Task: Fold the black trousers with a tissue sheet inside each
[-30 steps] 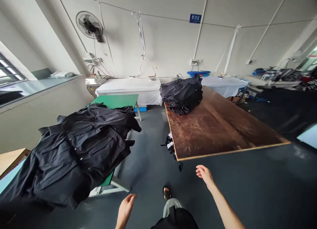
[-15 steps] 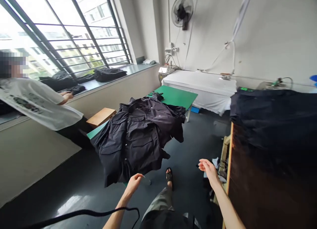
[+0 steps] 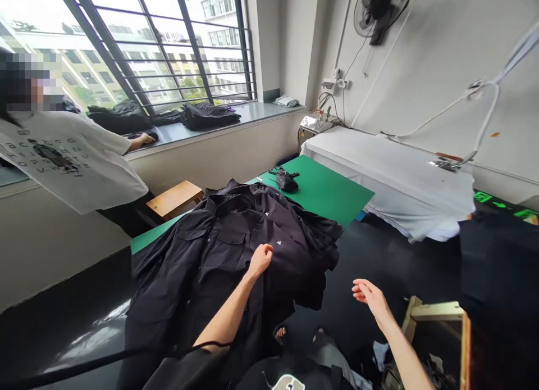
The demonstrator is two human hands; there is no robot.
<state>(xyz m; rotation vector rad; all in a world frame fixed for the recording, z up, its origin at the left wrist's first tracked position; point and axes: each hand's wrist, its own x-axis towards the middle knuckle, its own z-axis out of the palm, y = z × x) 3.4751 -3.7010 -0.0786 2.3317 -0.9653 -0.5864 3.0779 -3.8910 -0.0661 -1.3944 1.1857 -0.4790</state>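
A pile of black jackets (image 3: pixel 223 261) with flap pockets and snap buttons lies over the near part of a green table (image 3: pixel 337 190) and hangs down its front. My left hand (image 3: pixel 261 259) is over the middle of the pile, fingers curled inward, close to a dark garment with small white marks. Whether it grips the cloth is hidden. My right hand (image 3: pixel 370 297) is in the air to the right of the pile, fingers loosely bent and apart, with nothing in it.
A person in a white T-shirt (image 3: pixel 71 159) stands at the left, one hand on dark clothes on the windowsill (image 3: pixel 252 117). A small wooden stool (image 3: pixel 174 198) is beyond the table. A white-covered ironing table (image 3: pixel 379 159) stands at the back. Dark fabric (image 3: pixel 501 261) and a wooden frame (image 3: pixel 438 310) are at the right.
I have come closer to the green table, and the view has shifted left. My left hand has moved from before the jackets to over them. My right hand stays in the air.
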